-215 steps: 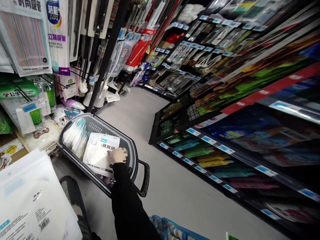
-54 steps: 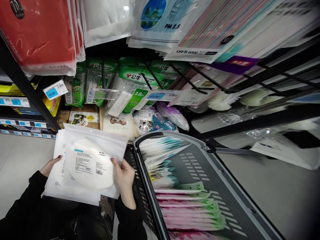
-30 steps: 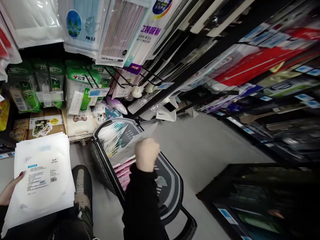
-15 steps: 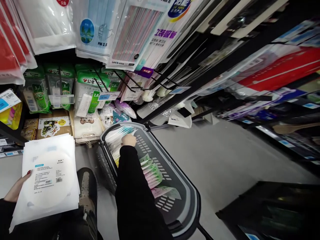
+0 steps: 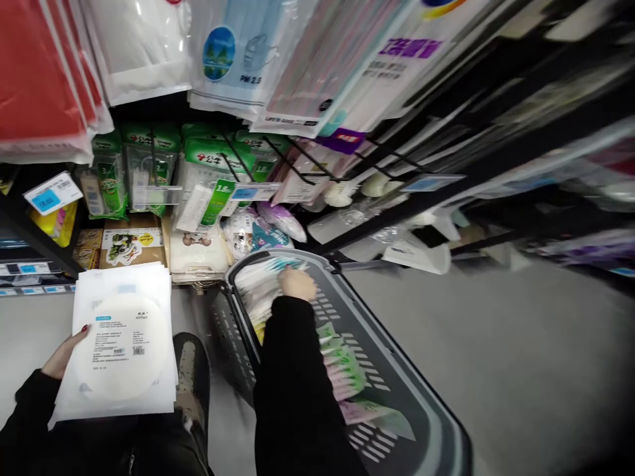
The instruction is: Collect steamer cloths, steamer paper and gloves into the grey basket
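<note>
My left hand (image 5: 65,352) grips a stack of flat white packages (image 5: 124,344) by its left edge, thumb on top. The top package has a round pale shape, small print and the word "xinfan"; the fingers underneath are hidden. My right hand (image 5: 298,284) is inside a grey shopping basket (image 5: 421,396), its fingers curled down against a row of thin white and teal packets (image 5: 258,284). What lies between those fingers is hidden. Nearer me in the basket are green and pink packets (image 5: 342,363), with one pink-green packet (image 5: 380,415) lying flat.
Ahead, a shelf rack holds hanging power-strip packs (image 5: 208,192), a mask pack (image 5: 238,59) and a straw pack (image 5: 322,73). Metal hooks (image 5: 288,158) jut out below. A cardboard box (image 5: 133,248) sits low on the left. My shoe (image 5: 187,370) is beside the basket on the grey floor (image 5: 496,317).
The view has swung left, so shelf and basket appear farther right. My right hand stays among the white packets in the basket. My left hand still holds the stack.
</note>
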Demonstrator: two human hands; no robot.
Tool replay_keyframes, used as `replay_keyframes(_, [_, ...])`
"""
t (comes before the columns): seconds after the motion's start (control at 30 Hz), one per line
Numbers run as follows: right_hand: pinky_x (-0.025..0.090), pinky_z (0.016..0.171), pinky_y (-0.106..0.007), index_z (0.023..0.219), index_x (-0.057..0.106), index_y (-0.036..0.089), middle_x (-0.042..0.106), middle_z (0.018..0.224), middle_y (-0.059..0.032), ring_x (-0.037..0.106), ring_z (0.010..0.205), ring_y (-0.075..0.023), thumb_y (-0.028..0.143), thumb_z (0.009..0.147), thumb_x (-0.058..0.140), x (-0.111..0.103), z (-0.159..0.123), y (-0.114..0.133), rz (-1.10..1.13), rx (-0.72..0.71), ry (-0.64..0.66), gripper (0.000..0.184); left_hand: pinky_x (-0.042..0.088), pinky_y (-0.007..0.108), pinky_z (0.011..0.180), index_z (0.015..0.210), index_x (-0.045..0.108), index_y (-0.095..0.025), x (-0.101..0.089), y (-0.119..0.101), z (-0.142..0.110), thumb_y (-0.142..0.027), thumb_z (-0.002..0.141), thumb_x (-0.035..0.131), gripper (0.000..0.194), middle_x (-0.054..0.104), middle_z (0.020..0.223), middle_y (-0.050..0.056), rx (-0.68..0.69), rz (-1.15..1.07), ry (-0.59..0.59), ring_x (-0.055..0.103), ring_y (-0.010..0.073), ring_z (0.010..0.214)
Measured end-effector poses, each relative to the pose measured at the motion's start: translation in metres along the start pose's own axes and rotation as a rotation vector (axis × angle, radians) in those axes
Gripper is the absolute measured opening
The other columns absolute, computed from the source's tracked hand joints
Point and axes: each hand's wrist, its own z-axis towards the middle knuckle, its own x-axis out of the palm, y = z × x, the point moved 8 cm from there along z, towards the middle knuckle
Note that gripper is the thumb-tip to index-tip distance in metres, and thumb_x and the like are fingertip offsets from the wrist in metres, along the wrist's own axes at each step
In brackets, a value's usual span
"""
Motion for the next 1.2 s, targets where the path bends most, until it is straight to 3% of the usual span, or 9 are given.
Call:
replay_keyframes(0.07, [0.044, 0.081, -0.044, 0.117, 0.050, -0.003, 0.056, 0.109, -0.0316, 0.056, 0.107, -0.0363, 0.032, 0.090, 0.042, -0.009, -0.029, 0.009, 0.041, -0.057, -0.027, 0.045, 0.045, 0.050, 0.094, 0.144, 0.020, -0.008, 0.000, -0.002, 0.002, -0.024, 0.081, 0.061, 0.076, 0.070, 0.107, 0.019, 0.035, 0.005, 0.010, 0.058, 0.0373, 0.108])
replay_keyframes(0.13, [0.044, 0.077, -0.036, 0.110, 0.055, 0.006, 0.061, 0.103, -0.0226, 0.060, 0.099, -0.0290, 0.037, 0.090, 0.041, -0.005, -0.079, 0.033, 0.212, -0.347, 0.036, 0.039, 0.045, 0.048, 0.094, 0.143, 0.024, -0.006, -0.001, -0.004, 0.003, -0.022, 0.082, 0.059, 0.072, 0.072, 0.103, 0.018, 0.056, 0.005, 0.007, 0.059, 0.0360, 0.107])
replay_keyframes(0.23, [0.044, 0.068, -0.029, 0.088, 0.058, 0.016, 0.066, 0.082, -0.0082, 0.062, 0.075, -0.0210, 0.042, 0.083, 0.048, 0.036, -0.189, 0.064, 0.505, -0.812, 0.473, 0.028, 0.044, 0.047, 0.095, 0.142, 0.025, -0.005, 0.001, -0.004, 0.003, -0.024, 0.084, 0.057, 0.069, 0.072, 0.104, 0.018, 0.044, 0.003, 0.014, 0.060, 0.0348, 0.106])
replay_keyframes(0.33, [0.042, 0.064, -0.030, 0.093, 0.054, 0.015, 0.064, 0.088, -0.0122, 0.061, 0.078, -0.0259, 0.051, 0.067, 0.064, 0.082, -0.248, 0.058, 0.371, -0.775, 0.536, 0.046, 0.042, 0.047, 0.096, 0.143, 0.022, -0.004, 0.005, -0.002, 0.001, -0.025, 0.085, 0.055, 0.069, 0.070, 0.107, 0.020, 0.022, 0.007, 0.051, 0.060, 0.0346, 0.107])
replay_keyframes(0.4, [0.041, 0.061, -0.029, 0.093, 0.053, 0.014, 0.063, 0.091, -0.0147, 0.060, 0.080, -0.0276, 0.049, 0.058, 0.071, 0.106, -0.258, 0.054, 0.362, -0.699, 0.534, 0.052, 0.041, 0.046, 0.097, 0.142, 0.022, -0.002, 0.008, -0.002, 0.000, -0.026, 0.086, 0.054, 0.069, 0.068, 0.110, 0.021, 0.025, 0.007, 0.094, 0.059, 0.0350, 0.108])
replay_keyframes(0.5, [0.035, 0.053, -0.026, 0.076, 0.050, 0.019, 0.061, 0.070, -0.0051, 0.057, 0.064, -0.0216, 0.041, 0.054, 0.073, 0.130, -0.256, 0.051, 0.459, -0.613, 0.616, 0.039, 0.039, 0.046, 0.099, 0.142, 0.023, -0.001, 0.007, -0.002, -0.001, -0.028, 0.085, 0.054, 0.069, 0.067, 0.113, 0.021, 0.042, -0.006, 0.135, 0.057, 0.0357, 0.111])
replay_keyframes(0.77, [0.027, 0.050, -0.023, 0.059, 0.050, 0.019, 0.053, 0.053, 0.0016, 0.044, 0.051, -0.0132, 0.046, 0.063, 0.062, 0.146, -0.254, 0.046, 0.750, -0.591, 0.670, 0.030, 0.031, 0.045, 0.104, 0.143, 0.020, -0.002, -0.008, -0.001, 0.002, -0.042, 0.085, 0.050, 0.076, 0.067, 0.113, 0.021, 0.030, -0.081, 0.156, 0.054, 0.0347, 0.115])
replay_keyframes(0.97, [0.033, 0.051, -0.022, 0.064, 0.058, 0.016, 0.058, 0.056, -0.0013, 0.049, 0.052, -0.0139, 0.047, 0.074, 0.055, 0.138, -0.255, 0.039, 0.801, -0.642, 0.618, 0.033, 0.028, 0.046, 0.106, 0.144, 0.022, -0.008, 0.006, -0.002, -0.006, -0.051, 0.084, 0.047, 0.077, 0.056, 0.130, 0.021, 0.013, -0.127, 0.230, 0.041, 0.0345, 0.127])
replay_keyframes(1.2, [0.042, 0.067, -0.028, 0.085, 0.066, 0.016, 0.068, 0.083, -0.0097, 0.060, 0.071, -0.0199, 0.039, 0.085, 0.043, 0.117, -0.257, 0.027, 0.740, -0.787, 0.318, 0.033, 0.036, 0.042, 0.101, 0.144, 0.017, -0.005, 0.005, 0.001, -0.003, -0.043, 0.086, 0.049, 0.077, 0.066, 0.117, 0.018, -0.002, -0.105, 0.191, 0.052, 0.0331, 0.117])
